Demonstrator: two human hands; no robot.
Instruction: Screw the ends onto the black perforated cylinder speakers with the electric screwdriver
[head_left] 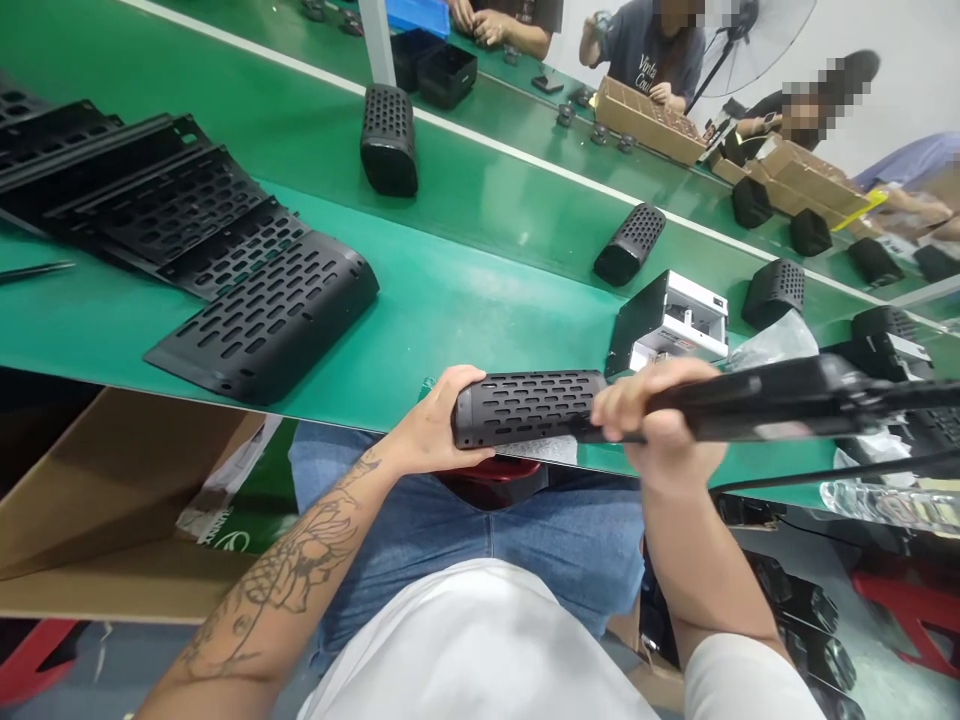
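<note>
The left hand (435, 430) is wrapped around the left end of a black perforated shell (529, 407), fingers curled over its top and thumb beneath, holding it level above the lap, just off the near edge of the green belt (465, 290). The right hand (660, 425) is closed in a fist around a long black tool (772, 400), whose tip meets the right end of the shell; a cable runs from the tool off to the right. Just beyond the shell, on the belt, stands an open black-and-white unit (671, 320). Farther up the belt from the shell lie more perforated shells, one upright (388, 138) and one on its side (630, 243). Well to the left of the shell, a fanned stack of flat slotted panels (202, 250) rests on the belt. Below and left of the shell is a cardboard box (112, 490). Across the belt, other people's hands work at cardboard trays (649, 120).
</note>
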